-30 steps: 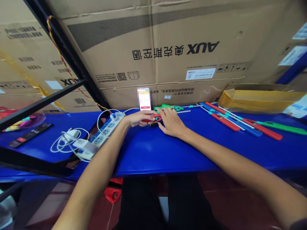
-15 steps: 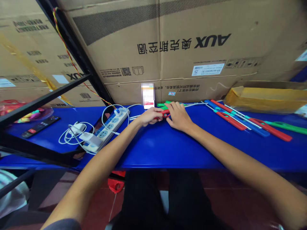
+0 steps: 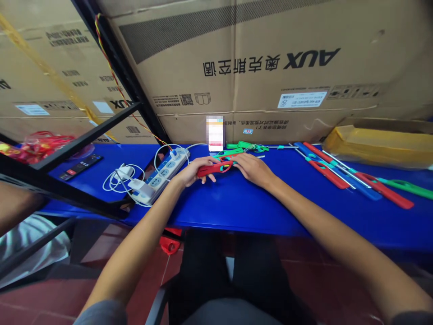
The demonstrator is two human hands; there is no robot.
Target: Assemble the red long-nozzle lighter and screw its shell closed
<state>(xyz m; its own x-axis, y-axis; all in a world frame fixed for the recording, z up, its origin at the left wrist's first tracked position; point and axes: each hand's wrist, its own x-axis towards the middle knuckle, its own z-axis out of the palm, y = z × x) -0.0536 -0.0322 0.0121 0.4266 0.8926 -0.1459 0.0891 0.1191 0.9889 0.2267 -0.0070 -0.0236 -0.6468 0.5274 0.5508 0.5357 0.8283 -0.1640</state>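
Observation:
My left hand [image 3: 194,171] holds the handle of a red long-neck lighter [image 3: 214,169], thumb on top and some fingers spread beneath. My right hand [image 3: 253,168] is closed around the lighter's front end, just past the trigger opening, and hides part of it. A short length of metal tube shows beyond my right fingers; which lighter it belongs to I cannot tell. Close behind my hands lie green lighters [image 3: 241,145], partly covered. On the right of the blue table [image 3: 270,212] are more lighters, among them a red one [image 3: 385,189] and a green one [image 3: 407,184].
A lit phone [image 3: 215,133] leans against a large cardboard box [image 3: 243,85]. To the left are a power strip [image 3: 165,171] with white chargers, a black shelf frame [image 3: 84,203] and a remote control [image 3: 81,167]. An open yellow-taped carton [image 3: 379,144] stands back right. Another person's arm [image 3: 16,205] shows at left.
The view has shifted slightly left. My left hand has turned and its lower fingers have loosened, exposing more of the red handle. The other person's arm has come into view.

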